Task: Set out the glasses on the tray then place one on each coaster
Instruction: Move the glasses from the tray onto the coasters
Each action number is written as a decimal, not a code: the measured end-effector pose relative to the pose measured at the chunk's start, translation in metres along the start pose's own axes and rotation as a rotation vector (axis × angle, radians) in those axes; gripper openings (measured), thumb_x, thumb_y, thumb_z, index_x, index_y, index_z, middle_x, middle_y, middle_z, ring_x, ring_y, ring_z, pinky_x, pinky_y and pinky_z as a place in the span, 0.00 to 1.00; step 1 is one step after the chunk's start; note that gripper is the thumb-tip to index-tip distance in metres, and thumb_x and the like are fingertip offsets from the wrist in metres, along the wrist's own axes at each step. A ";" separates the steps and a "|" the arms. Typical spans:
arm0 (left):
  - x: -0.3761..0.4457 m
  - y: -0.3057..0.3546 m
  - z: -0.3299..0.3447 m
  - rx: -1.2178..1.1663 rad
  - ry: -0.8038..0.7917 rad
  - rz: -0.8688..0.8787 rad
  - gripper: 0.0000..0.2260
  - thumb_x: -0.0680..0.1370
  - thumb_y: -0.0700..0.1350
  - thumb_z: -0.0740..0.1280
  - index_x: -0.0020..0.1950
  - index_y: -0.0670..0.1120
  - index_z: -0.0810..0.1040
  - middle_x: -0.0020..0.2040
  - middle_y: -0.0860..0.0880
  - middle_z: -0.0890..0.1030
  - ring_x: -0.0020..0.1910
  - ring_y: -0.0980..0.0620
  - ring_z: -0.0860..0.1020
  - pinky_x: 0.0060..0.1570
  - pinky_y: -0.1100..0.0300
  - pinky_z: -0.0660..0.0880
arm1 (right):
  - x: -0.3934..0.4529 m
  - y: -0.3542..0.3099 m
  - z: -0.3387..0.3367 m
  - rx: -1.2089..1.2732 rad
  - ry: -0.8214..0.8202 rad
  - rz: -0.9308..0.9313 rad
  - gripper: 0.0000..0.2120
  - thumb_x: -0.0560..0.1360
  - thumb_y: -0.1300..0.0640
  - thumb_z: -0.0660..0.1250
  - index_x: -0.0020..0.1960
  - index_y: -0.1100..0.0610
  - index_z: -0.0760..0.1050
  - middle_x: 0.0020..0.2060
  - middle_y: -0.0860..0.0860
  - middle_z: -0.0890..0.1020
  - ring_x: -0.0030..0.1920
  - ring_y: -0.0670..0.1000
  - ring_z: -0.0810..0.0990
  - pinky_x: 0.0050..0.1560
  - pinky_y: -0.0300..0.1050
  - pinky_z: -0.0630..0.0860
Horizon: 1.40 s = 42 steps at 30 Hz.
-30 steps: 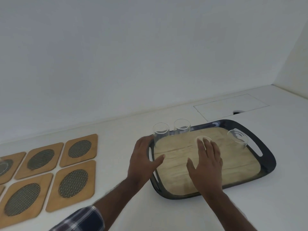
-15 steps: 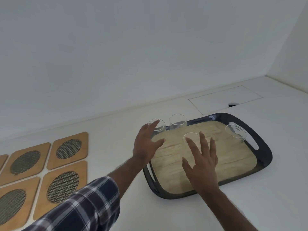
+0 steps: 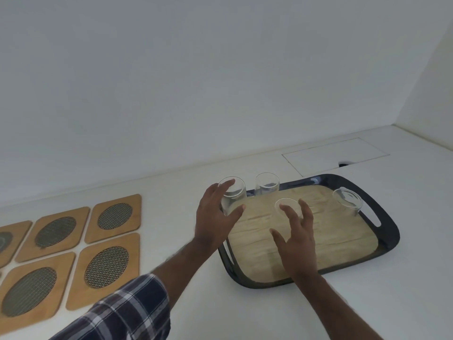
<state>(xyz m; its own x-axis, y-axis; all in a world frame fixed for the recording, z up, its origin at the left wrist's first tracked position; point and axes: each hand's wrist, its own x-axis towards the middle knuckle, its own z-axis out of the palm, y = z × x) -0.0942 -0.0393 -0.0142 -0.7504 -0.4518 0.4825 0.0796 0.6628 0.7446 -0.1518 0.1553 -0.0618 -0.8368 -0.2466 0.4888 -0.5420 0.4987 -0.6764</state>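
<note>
A dark tray (image 3: 389, 233) with a wood-look floor lies right of centre on the white counter. Several clear glasses stand upright on it: one at the far-left corner (image 3: 236, 192), one beside it (image 3: 267, 184), one in the middle (image 3: 286, 203) and one at the right end (image 3: 348, 200). My left hand (image 3: 215, 224) wraps the far-left corner glass, fingers on its left side and thumb on its near side. My right hand (image 3: 296, 239) hovers with fingers spread just behind the middle glass, fingertips at its rim. Several wooden coasters (image 3: 107, 266) with oval mesh insets lie to the left.
A white wall runs along the back of the counter and a second wall closes the right corner. A flush rectangular hatch (image 3: 335, 153) with a small dark notch sits in the counter behind the tray. Bare counter lies between the coasters and the tray.
My left hand went from the tray's left handle up to the far-left corner glass and closed round it. My right hand spread its fingers and reached to the middle glass.
</note>
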 end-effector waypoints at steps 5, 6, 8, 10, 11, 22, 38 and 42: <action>-0.013 0.006 -0.027 -0.044 0.020 0.017 0.27 0.70 0.47 0.78 0.67 0.56 0.76 0.60 0.54 0.76 0.58 0.53 0.77 0.56 0.52 0.79 | -0.001 -0.008 -0.004 0.039 0.047 0.001 0.30 0.68 0.64 0.76 0.66 0.50 0.71 0.74 0.52 0.60 0.69 0.57 0.68 0.58 0.52 0.75; -0.015 0.006 -0.033 -0.048 0.025 0.017 0.27 0.70 0.46 0.78 0.67 0.57 0.76 0.60 0.53 0.76 0.56 0.52 0.77 0.56 0.54 0.78 | -0.002 -0.010 -0.006 0.047 0.060 -0.012 0.30 0.67 0.64 0.77 0.65 0.49 0.70 0.73 0.52 0.60 0.69 0.57 0.68 0.56 0.50 0.75; -0.019 0.005 -0.046 -0.051 0.033 -0.003 0.28 0.69 0.45 0.80 0.66 0.61 0.75 0.59 0.52 0.75 0.54 0.52 0.77 0.55 0.58 0.77 | -0.002 -0.018 -0.008 0.062 0.073 -0.042 0.31 0.67 0.63 0.77 0.65 0.48 0.70 0.73 0.51 0.60 0.70 0.56 0.68 0.55 0.47 0.73; -0.026 0.003 -0.059 -0.046 0.043 -0.014 0.29 0.69 0.46 0.80 0.64 0.66 0.73 0.57 0.53 0.75 0.53 0.55 0.77 0.53 0.64 0.76 | -0.003 -0.028 -0.009 0.077 0.070 -0.069 0.31 0.67 0.64 0.77 0.65 0.48 0.70 0.73 0.51 0.61 0.70 0.55 0.68 0.54 0.47 0.72; -0.030 0.001 -0.066 -0.045 0.047 -0.019 0.29 0.69 0.47 0.80 0.63 0.68 0.73 0.57 0.53 0.75 0.52 0.56 0.77 0.53 0.66 0.75 | -0.004 -0.035 -0.008 0.084 0.068 -0.081 0.31 0.66 0.64 0.77 0.65 0.48 0.70 0.73 0.51 0.61 0.70 0.55 0.68 0.54 0.47 0.73; -0.077 -0.026 -0.174 -0.015 0.175 -0.111 0.28 0.68 0.50 0.80 0.63 0.67 0.75 0.59 0.60 0.75 0.55 0.59 0.77 0.56 0.62 0.77 | -0.036 -0.124 0.048 0.222 -0.053 -0.206 0.32 0.67 0.61 0.77 0.66 0.45 0.69 0.74 0.45 0.59 0.70 0.49 0.66 0.55 0.47 0.74; -0.150 -0.121 -0.343 0.215 0.429 -0.278 0.33 0.67 0.46 0.80 0.60 0.75 0.71 0.58 0.57 0.72 0.55 0.57 0.76 0.54 0.56 0.78 | -0.084 -0.240 0.143 0.346 -0.318 -0.352 0.31 0.69 0.58 0.77 0.68 0.47 0.69 0.74 0.44 0.59 0.69 0.47 0.67 0.59 0.58 0.77; -0.156 -0.145 -0.360 0.228 0.422 -0.321 0.31 0.67 0.45 0.80 0.65 0.67 0.74 0.60 0.52 0.73 0.56 0.51 0.76 0.55 0.49 0.79 | -0.092 -0.255 0.161 0.349 -0.320 -0.331 0.32 0.68 0.58 0.77 0.68 0.48 0.69 0.74 0.44 0.59 0.66 0.38 0.64 0.54 0.48 0.77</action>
<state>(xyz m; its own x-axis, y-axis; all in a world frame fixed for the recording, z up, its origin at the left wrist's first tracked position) 0.2473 -0.2804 -0.0313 -0.3833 -0.8198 0.4254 -0.2875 0.5437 0.7885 0.0505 -0.0829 -0.0230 -0.5702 -0.6094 0.5509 -0.7269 0.0618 -0.6840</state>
